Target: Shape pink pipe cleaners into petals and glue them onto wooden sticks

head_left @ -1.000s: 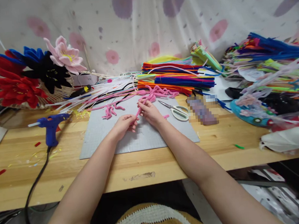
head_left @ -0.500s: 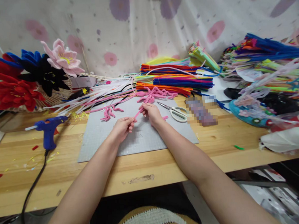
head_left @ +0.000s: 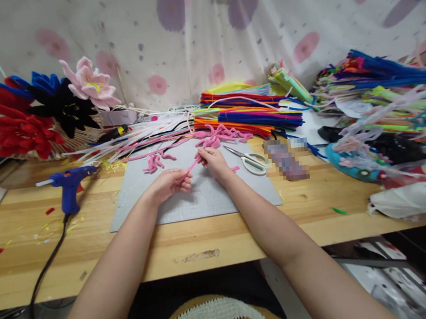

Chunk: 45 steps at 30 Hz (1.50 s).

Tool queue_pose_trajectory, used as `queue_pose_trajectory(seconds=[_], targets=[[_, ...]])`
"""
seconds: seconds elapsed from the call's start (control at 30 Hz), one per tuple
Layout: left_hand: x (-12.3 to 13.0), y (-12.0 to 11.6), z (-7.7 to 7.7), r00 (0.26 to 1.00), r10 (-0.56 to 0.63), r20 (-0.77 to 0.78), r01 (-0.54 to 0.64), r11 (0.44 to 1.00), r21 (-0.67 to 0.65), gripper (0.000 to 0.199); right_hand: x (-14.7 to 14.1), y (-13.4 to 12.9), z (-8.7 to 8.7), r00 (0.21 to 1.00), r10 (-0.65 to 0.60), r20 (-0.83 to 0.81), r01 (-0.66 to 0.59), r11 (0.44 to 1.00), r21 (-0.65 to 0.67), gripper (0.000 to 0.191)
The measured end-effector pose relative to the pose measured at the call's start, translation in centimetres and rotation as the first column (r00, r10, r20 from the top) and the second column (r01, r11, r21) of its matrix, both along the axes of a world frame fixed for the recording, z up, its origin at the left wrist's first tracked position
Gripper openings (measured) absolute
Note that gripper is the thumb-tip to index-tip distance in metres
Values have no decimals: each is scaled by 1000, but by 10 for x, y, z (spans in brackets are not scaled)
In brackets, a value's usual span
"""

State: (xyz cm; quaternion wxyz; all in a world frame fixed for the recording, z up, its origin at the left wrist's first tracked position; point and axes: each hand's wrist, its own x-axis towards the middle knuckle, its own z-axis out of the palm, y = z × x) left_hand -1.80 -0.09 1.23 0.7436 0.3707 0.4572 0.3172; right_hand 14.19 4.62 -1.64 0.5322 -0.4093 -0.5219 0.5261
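A short pink fuzzy stem (head_left: 194,165) stretches between my two hands over the grey cutting mat (head_left: 135,205). Its lower end is pinched in the fingers of my left hand (head_left: 173,182). My right hand (head_left: 213,162) grips the upper end, with the fingertips closed round it. Behind my right hand lies a heap of pink twisted pieces (head_left: 220,134). Another small pink bunch (head_left: 157,161) rests on the mat's back left. White-handled scissors (head_left: 253,163) lie just right of my right hand.
A blue glue gun (head_left: 69,190) with a black cord stands on the left. Fuzzy flowers (head_left: 22,130) fill the back left. Bundles of coloured stems (head_left: 261,116) lie behind the mat. At the right are a blurred-out object (head_left: 287,159) and a white roll (head_left: 410,199).
My left hand has shifted slightly left and turned, its fingers still on the pink stem. My right hand has moved a little left.
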Motion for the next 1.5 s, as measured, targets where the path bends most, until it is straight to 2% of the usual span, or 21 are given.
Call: queue_pose_trajectory(seconds=[0.13,0.27,0.4,0.47,0.6,0.73,0.97,1.1,1.37,1.5], targets=[[-2,0,0,1000,-22,16,23,1000,-2,25,-9,-10,5,983,168,72,-172,984,43,38],[3,-1,0,999,43,9,-43,999,15,14,-14,-15,7,970,200,136,-209,977,54,38],[4,-2,1,996,86,-3,-86,996,-11,16,-12,-13,4,954,252,164,-261,965,35,33],[5,-1,1,994,105,-4,-105,994,-17,16,-12,-11,0,956,205,212,-219,975,47,32],[5,4,-2,993,121,3,-121,992,-43,18,-12,-6,-9,957,32,289,-69,991,118,33],[6,8,-2,994,107,21,-105,992,-74,21,-13,-4,-13,953,-29,303,-13,990,138,35],[5,4,2,987,150,62,-141,982,-122,26,-11,-5,-8,953,47,299,-97,983,155,36],[2,3,-2,991,127,48,-123,990,-67,17,-10,-6,-7,960,85,268,-130,979,156,34],[2,3,-7,990,133,52,-136,988,66,8,-11,-8,-7,970,3,243,-38,990,137,37],[1,3,-6,984,164,65,-169,982,79,7,-8,-6,-4,998,-22,56,19,999,47,34]])
